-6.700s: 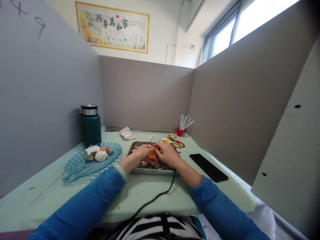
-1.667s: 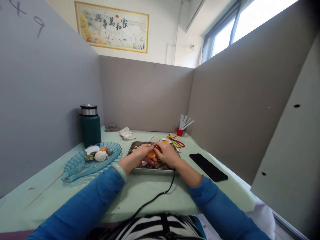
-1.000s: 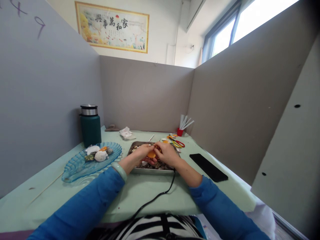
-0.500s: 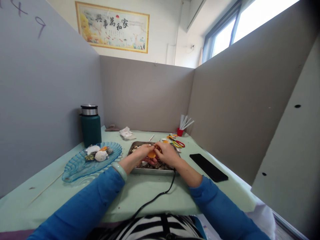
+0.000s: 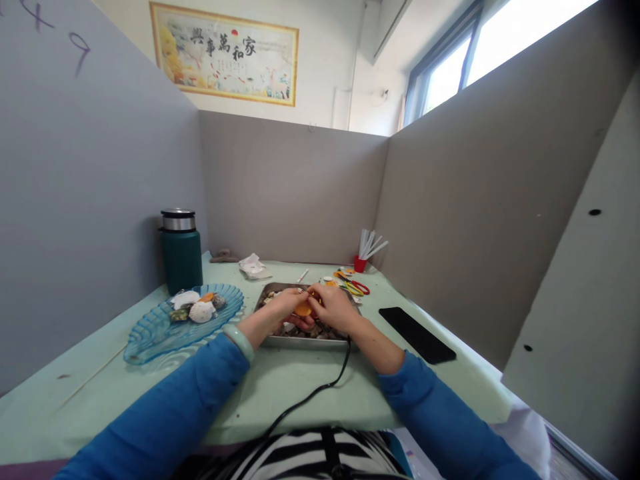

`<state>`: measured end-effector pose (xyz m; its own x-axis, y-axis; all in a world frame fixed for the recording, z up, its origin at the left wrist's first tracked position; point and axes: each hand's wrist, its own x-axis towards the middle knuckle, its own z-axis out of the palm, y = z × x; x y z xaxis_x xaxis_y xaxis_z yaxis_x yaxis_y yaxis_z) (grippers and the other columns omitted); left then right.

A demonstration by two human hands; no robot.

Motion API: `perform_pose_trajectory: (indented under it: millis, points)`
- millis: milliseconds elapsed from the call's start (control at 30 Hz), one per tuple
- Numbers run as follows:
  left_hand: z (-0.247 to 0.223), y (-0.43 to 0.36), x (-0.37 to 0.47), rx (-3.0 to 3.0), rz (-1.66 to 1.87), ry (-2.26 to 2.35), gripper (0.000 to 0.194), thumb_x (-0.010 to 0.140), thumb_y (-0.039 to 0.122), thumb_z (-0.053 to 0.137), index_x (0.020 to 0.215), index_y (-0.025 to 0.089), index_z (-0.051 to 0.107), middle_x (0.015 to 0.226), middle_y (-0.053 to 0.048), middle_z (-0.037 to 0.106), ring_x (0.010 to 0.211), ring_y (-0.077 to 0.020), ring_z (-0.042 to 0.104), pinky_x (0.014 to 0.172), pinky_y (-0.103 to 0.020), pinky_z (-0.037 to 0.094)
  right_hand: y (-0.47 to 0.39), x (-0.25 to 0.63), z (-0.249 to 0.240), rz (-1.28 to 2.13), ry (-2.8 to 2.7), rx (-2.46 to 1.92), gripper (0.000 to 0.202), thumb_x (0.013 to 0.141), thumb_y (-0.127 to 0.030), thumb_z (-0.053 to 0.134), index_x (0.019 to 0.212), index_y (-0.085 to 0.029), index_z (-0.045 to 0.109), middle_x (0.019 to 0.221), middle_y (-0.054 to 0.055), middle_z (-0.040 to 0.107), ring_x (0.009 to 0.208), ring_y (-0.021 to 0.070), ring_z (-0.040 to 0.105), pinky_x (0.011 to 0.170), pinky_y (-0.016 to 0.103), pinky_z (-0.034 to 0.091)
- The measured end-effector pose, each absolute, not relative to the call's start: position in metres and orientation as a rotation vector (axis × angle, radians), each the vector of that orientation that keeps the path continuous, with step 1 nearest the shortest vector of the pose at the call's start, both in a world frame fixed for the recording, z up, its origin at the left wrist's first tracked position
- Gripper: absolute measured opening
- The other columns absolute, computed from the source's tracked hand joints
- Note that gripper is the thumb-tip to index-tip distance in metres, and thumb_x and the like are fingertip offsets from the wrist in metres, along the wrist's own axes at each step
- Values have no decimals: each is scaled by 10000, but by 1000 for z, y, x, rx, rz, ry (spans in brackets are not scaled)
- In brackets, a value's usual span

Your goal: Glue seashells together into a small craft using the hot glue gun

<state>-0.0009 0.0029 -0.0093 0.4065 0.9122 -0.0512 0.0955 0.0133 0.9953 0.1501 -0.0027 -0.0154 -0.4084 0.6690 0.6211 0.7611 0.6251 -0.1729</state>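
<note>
Presently, with the tray (image 5: 305, 344) as dial centre and 12 o'clock away from our body, we note the orange piece (image 5: 303, 309) above it, between both hands. Left hand (image 5: 285, 307) is closed, fingers apparently curled beneath the piece; right hand (image 5: 337, 312) is closed in a pinch at its upper edge. Whether the right fingertips grip anything further, we cannot tell. We judge a light pinch, a firm lower support and wrists braced low to be best; too much pressure could tip the piece, and working over the tray would catch a slip. The black cable (image 5: 320, 388), near the right wrist at 5 o'clock, should hang slack. Surface: pale green cloth (image 5: 280, 393); blue dish (image 5: 155, 337) of shells at 9 o'clock, teal bottle (image 5: 181, 261) at 10, crumpled paper (image 5: 253, 267) at 11, red cup (image 5: 360, 264) at 1, black mat (image 5: 417, 335) at 3. Room: 3 grey partitions (image 5: 295, 187), framed picture (image 5: 225, 53) beyond at 11, window (image 5: 520, 40) at 1.
</note>
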Motion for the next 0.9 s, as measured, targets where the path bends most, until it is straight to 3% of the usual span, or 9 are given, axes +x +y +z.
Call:
perform_pose_trajectory:
  millis: [900]
  points:
    - [-9,1,0,1452,838,1023,229,849,333,457,818,115,519,639,-76,611,540,-169,615,519,-313,512,1,150,-19,-156,-2193,-1146,180,834,-247,451,923,-183,593,772,42,652,701,151,570,623,226,344]
